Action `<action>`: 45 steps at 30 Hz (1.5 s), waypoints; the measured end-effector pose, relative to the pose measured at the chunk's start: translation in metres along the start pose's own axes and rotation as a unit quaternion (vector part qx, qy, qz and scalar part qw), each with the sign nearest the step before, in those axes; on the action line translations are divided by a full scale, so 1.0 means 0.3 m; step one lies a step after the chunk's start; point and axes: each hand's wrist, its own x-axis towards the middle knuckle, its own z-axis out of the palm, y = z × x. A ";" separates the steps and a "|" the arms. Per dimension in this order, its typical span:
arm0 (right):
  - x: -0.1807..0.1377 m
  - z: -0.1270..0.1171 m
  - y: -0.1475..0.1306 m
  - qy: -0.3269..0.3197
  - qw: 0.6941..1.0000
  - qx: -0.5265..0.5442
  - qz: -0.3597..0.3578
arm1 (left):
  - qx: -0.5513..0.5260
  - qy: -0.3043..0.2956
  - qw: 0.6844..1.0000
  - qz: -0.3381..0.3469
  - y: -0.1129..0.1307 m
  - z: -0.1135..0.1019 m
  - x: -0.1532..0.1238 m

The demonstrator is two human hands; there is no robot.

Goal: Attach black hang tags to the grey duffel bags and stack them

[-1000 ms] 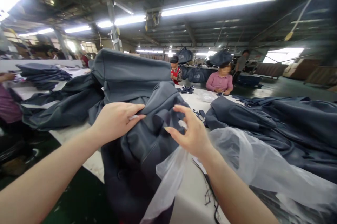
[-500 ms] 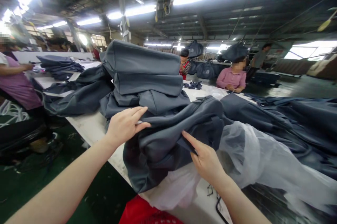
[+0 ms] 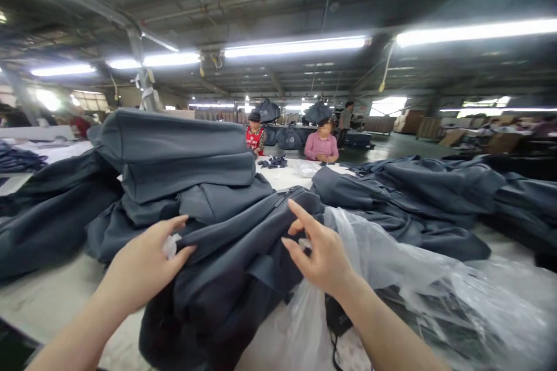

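Note:
A dark blue-grey fabric bag [image 3: 235, 260] lies rumpled on the table in front of me. My left hand [image 3: 145, 258] is at its left side, thumb and forefinger apart around the edge of the cloth. A small whitish thing [image 3: 171, 246] shows inside that hand; its kind is unclear and the other fingers are hidden. Over the bag's right part is my right hand [image 3: 319, 249], forefinger stretched out and thumb apart, the other fingers partly curled. Whether it touches the cloth I cannot tell. Behind the bag, folded blue-grey bags [image 3: 183, 139] are stacked.
Clear plastic sheeting [image 3: 391, 255] spreads to the right, beside more blue-grey fabric [image 3: 418, 197]. A black item with a cord [image 3: 337, 316] lies below my right wrist. Across the white table [image 3: 47, 290] sit two people, one in a pink shirt [image 3: 321, 146].
My view has swung right and the scene has shifted left. My hands are farther apart, and my right hand has lifted and opened from the cloth it was touching.

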 end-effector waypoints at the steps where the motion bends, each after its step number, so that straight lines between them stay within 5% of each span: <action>1: 0.036 -0.014 0.005 -0.008 1.000 -0.017 0.007 | -0.013 0.035 0.999 0.039 0.060 -0.014 0.022; 3: 0.090 -0.018 0.018 -0.046 0.998 -0.041 0.002 | -0.053 0.026 0.991 0.118 0.197 -0.026 0.065; 6: 0.109 0.016 0.043 -0.063 0.997 -0.040 -0.018 | -0.042 -0.106 0.976 0.185 0.388 0.007 0.137; 10: 0.076 0.045 0.082 -0.050 0.997 -0.049 -0.040 | 0.051 -0.108 0.978 0.169 0.546 0.100 0.247; 15: 0.050 0.029 0.123 -0.049 0.994 -0.063 -0.076 | 0.029 -0.147 0.983 0.102 0.616 0.159 0.312; 18: 0.033 0.028 0.135 -0.038 0.994 -0.049 -0.085 | -0.018 -0.164 0.983 0.083 0.599 0.170 0.304; 25: -0.003 0.029 0.136 0.006 0.990 0.046 -0.131 | -0.156 -0.357 0.920 0.037 0.570 0.161 0.302; 31: 0.002 0.037 0.146 0.075 0.992 0.029 -0.099 | -0.024 -0.297 0.951 0.081 0.628 0.140 0.315; 36: 0.013 0.038 0.141 0.037 0.998 -0.018 -0.056 | 0.081 -0.375 0.914 0.130 0.598 0.074 0.296; 39: 0.039 0.041 0.131 0.030 0.998 -0.033 -0.042 | 0.248 -0.367 0.878 0.184 0.527 0.005 0.241; 41: 0.061 0.050 0.128 0.031 0.998 -0.042 -0.032 | 0.316 -0.365 0.861 0.158 0.433 -0.029 0.178; 45: 0.091 0.082 0.124 0.026 0.997 -0.055 -0.039 | 0.282 -0.359 0.888 0.054 0.137 -0.041 0.010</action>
